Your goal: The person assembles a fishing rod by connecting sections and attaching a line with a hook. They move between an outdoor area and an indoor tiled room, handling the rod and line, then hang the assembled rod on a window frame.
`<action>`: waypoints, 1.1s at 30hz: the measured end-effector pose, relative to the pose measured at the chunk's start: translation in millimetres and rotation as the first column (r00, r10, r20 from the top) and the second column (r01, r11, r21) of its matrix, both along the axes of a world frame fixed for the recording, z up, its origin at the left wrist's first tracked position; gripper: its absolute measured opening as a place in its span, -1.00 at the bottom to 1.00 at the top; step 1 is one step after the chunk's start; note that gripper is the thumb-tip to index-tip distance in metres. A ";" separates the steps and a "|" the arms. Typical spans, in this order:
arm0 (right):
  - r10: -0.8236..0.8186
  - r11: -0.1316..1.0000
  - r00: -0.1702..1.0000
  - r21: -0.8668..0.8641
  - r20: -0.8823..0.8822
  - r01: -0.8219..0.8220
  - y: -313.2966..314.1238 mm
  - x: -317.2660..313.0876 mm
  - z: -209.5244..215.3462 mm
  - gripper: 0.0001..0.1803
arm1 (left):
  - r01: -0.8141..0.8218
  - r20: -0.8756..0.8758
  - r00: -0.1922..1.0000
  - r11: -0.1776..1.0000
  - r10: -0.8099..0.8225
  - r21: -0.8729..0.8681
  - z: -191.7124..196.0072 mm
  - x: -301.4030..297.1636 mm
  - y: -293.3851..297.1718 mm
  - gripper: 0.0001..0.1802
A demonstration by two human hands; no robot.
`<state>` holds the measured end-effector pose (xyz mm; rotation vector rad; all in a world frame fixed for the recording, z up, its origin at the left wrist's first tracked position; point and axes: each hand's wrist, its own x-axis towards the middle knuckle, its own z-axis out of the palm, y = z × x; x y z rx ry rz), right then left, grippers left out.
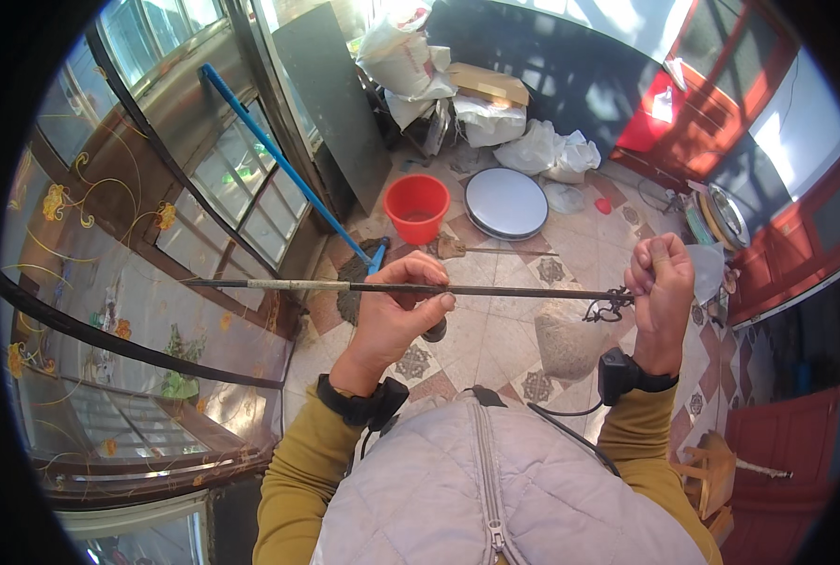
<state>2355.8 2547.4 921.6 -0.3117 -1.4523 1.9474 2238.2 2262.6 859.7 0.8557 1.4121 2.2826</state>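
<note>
A long thin dark rod (pixel 514 291) lies level in front of my chest, its pointed end reaching left past the window frame. My left hand (pixel 396 315) grips it near the middle, thumb over the shaft. My right hand (pixel 660 282) is closed at the rod's right end, where a dark tangle of wire or thread (pixel 608 306) hangs. Both wrists wear black bands, and a black cable (pixel 566 411) runs to the right band.
On the tiled floor stand a red bucket (pixel 417 205), a round white lid-like disc (pixel 505 202) and a blue-handled mop (pixel 279 160) leaning on the window wall. White bags (pixel 542 151) and a cardboard box (pixel 488 85) are piled at the back. A small wooden stool (pixel 712 476) is at lower right.
</note>
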 end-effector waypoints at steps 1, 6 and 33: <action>-0.001 1.000 1.000 0.001 0.001 0.001 -0.3 0.1 0.0 -0.82 | 0.006 -0.032 0.999 1.000 -0.006 0.014 -1.7 -0.9 1.3 -0.78; 0.010 1.000 1.000 0.005 -0.013 -0.010 -1.6 1.3 -0.4 -0.82 | 0.059 -0.030 0.998 0.998 -0.058 0.018 -10.2 -0.7 -1.1 -0.65; -0.034 0.999 0.998 -0.024 -0.052 0.033 11.4 15.2 5.8 -0.83 | -0.018 0.197 0.972 0.878 0.128 -0.479 -115.7 -18.1 -133.8 -0.24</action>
